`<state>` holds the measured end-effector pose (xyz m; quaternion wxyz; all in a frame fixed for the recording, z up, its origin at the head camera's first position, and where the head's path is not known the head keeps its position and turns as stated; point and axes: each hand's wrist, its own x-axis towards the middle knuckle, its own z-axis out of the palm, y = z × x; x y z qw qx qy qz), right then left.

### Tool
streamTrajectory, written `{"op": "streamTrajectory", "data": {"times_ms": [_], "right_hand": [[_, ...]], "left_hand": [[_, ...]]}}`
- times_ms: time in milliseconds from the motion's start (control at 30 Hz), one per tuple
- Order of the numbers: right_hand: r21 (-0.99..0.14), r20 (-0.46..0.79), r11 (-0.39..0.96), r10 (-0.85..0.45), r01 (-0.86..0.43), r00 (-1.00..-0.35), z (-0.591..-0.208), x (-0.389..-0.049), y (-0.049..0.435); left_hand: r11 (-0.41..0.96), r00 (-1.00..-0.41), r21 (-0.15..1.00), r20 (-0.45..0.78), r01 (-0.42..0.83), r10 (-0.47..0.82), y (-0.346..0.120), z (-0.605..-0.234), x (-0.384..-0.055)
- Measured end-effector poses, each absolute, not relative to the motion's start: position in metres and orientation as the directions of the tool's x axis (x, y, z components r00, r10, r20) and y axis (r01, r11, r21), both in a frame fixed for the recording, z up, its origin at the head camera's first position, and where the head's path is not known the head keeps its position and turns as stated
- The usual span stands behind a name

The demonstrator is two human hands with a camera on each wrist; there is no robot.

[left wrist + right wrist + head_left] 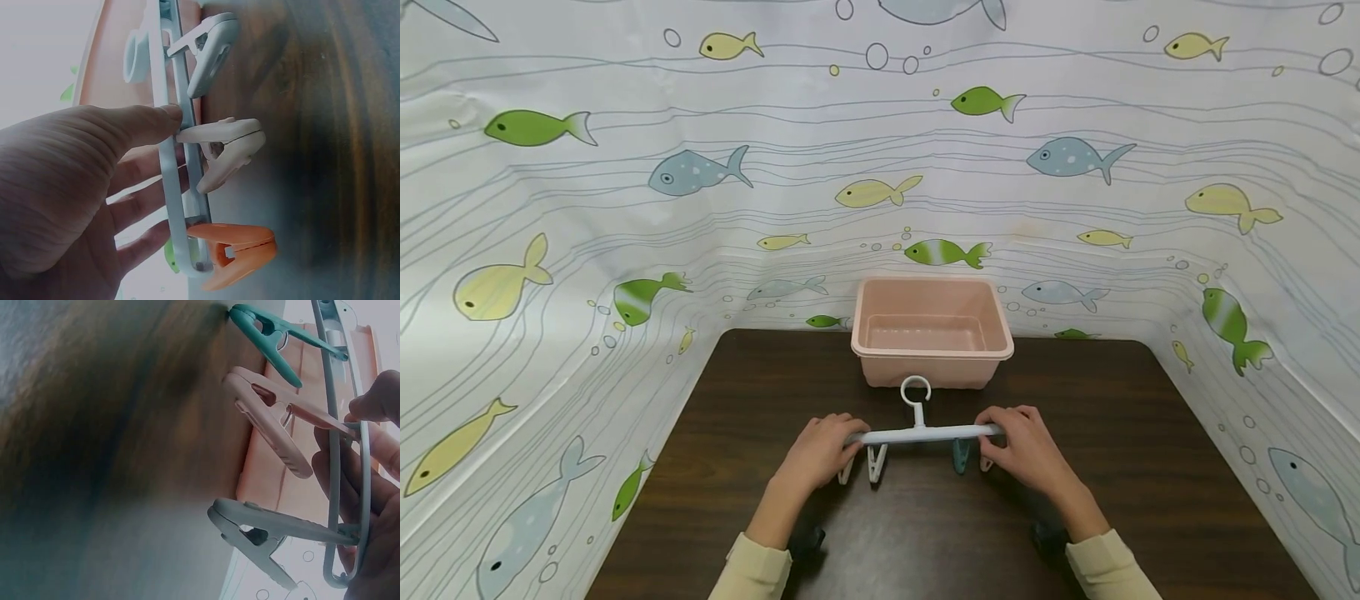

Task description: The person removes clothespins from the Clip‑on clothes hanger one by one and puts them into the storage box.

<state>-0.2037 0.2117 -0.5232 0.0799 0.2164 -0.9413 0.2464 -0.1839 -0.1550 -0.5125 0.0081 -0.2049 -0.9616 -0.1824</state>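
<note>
A white clip hanger (895,436) is held level above the table, its hook (915,392) pointing up. My left hand (820,457) grips the left end of the bar, thumb on the near side and fingers behind. At the other end my right hand (1026,447) pinches the bar. In the left wrist view a whitish clothespin (215,53), a cream clothespin (234,140) and an orange clothespin (244,250) are attached along it. The right wrist view has a teal clothespin (262,337), a pink clothespin (269,422) and a grey clothespin (250,522) on it.
Behind the hanger a pink plastic basin (936,367) stands at the back of the dark wooden table (910,533). A white sheet (820,125) printed with fish encloses the table at the back and both sides.
</note>
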Motion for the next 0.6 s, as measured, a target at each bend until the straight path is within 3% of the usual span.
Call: {"op": "streamTrajectory", "data": {"times_ms": [600], "right_hand": [[-0.450, 0.305, 0.763, -0.357, -0.464, -0.883, -0.504, -0.199, 0.204]], "left_hand": [[0.849, -0.921, 0.357, 0.159, 0.390, 0.357, -0.151, -0.493, -0.184]]}}
